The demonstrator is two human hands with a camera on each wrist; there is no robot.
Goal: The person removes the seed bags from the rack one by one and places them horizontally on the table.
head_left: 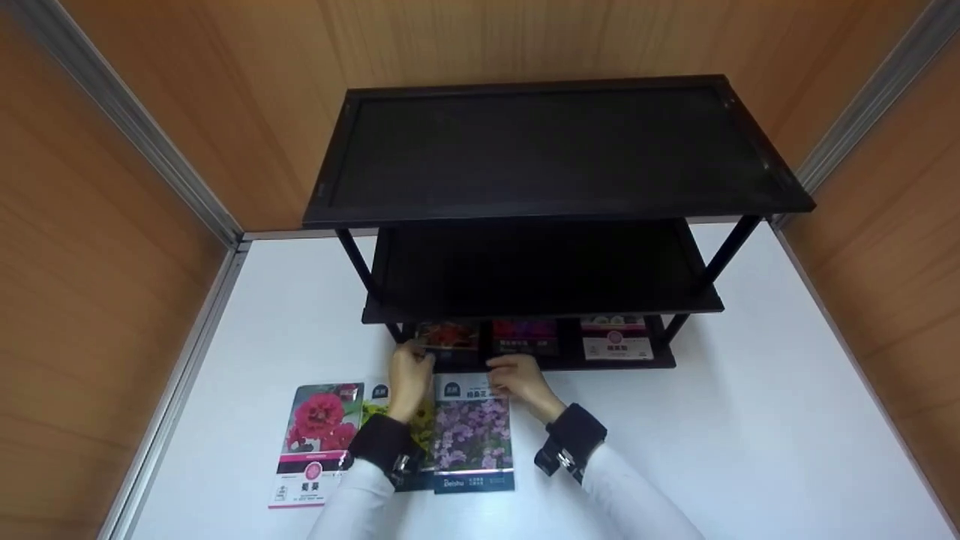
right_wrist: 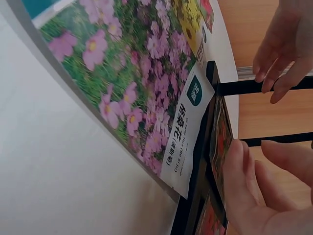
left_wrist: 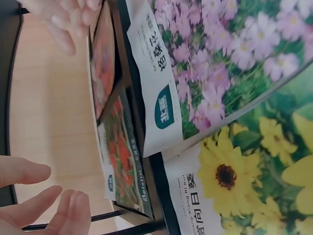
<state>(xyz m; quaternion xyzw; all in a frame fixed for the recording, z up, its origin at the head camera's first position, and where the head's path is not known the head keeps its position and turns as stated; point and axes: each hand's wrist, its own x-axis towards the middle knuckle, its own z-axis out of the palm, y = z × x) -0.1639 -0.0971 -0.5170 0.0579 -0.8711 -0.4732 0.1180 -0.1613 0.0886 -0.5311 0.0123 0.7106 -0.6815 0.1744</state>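
Observation:
My left hand point(head_left: 410, 379) is at the front of the black rack's bottom shelf point(head_left: 487, 368), by a packet with red flowers point(head_left: 450, 336). In the left wrist view its thumb and fingers point(left_wrist: 68, 215) are apart with nothing between them. My right hand point(head_left: 523, 384) hovers near the top corner of a seed packet with purple flowers point(head_left: 472, 435); loosely bent fingers point(right_wrist: 234, 171) hold nothing in the right wrist view. That packet's top end meets the shelf's front edge. A yellow sunflower packet point(left_wrist: 225, 176) lies beside it, partly hidden by my left arm in the head view.
A pink-flower packet point(head_left: 319, 435) lies leftmost on the white table point(head_left: 750, 450). Further packets on the bottom shelf include a magenta one point(head_left: 525, 337) and a white-ended one point(head_left: 616, 345). The middle shelf point(head_left: 540, 270) and top shelf point(head_left: 555, 150) overhang them. Wood panels surround the table.

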